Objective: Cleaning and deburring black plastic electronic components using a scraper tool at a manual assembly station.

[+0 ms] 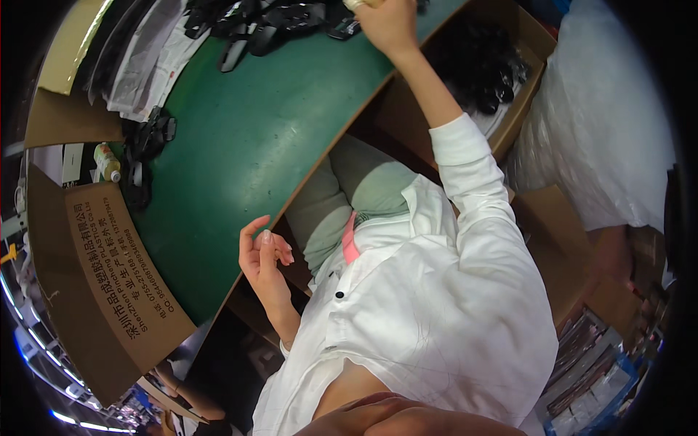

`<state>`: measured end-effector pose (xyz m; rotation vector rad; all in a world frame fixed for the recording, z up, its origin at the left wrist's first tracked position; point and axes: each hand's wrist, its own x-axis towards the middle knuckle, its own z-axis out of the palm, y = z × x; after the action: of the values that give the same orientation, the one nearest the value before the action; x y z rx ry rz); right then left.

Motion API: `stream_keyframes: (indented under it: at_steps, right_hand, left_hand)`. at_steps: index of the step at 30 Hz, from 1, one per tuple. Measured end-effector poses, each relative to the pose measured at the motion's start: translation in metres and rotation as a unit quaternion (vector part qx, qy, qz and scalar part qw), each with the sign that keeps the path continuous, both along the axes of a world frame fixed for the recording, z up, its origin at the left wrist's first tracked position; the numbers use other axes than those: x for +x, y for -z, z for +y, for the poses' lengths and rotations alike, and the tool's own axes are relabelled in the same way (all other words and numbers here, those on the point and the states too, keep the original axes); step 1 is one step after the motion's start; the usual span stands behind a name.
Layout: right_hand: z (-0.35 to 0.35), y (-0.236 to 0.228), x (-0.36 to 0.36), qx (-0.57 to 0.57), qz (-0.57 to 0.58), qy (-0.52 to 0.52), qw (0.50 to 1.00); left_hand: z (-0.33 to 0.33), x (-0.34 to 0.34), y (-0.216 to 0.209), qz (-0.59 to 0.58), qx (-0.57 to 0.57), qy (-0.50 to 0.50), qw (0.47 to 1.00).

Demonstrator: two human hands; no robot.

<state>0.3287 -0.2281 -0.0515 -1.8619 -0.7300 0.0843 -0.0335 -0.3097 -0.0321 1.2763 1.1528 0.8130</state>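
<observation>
My left hand [266, 251] hovers over the near edge of the green worktable [240, 116], holding nothing, its fingers loosely bent and apart. My right arm reaches across to the far side, where my right hand [389, 27] is partly cut off by the top of the picture. Something pale yellow [358, 3] shows at its fingers; whether it is held or worn cannot be made out. Black plastic shell parts [280, 22] lie in a heap just beside that hand. More black parts [149, 142] sit at the table's left side.
A printed cardboard carton [116, 269] stands at the left, with a small bottle [107, 163] behind its flap. An open box [534, 54] of black parts is beyond the table edge, next to a large white plastic bag [589, 123]. Packed stacks [592, 381] lie at lower right.
</observation>
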Motion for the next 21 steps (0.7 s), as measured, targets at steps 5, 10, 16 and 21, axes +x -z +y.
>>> stream_keyframes:
  at_steps: [5, 10, 16, 21]
  right_hand:
    - [-0.017, 0.011, -0.005, -0.076, 0.007, 0.004, 0.997]
    - [-0.012, 0.029, -0.003, 0.024, -0.008, 0.008, 1.000]
    - [-0.018, 0.026, -0.001, 0.103, -0.021, 0.017, 0.994]
    - [-0.012, 0.027, 0.004, -0.017, -0.002, -0.030, 0.999]
  left_hand:
    - [-0.012, 0.015, -0.003, 0.025, -0.002, 0.035, 0.999]
    - [-0.028, 0.027, -0.008, 0.031, -0.006, 0.063, 0.997]
    - [-0.046, 0.035, -0.015, 0.030, 0.012, 0.103, 0.994]
    - [-0.064, 0.034, -0.016, 0.034, 0.012, 0.118, 0.992]
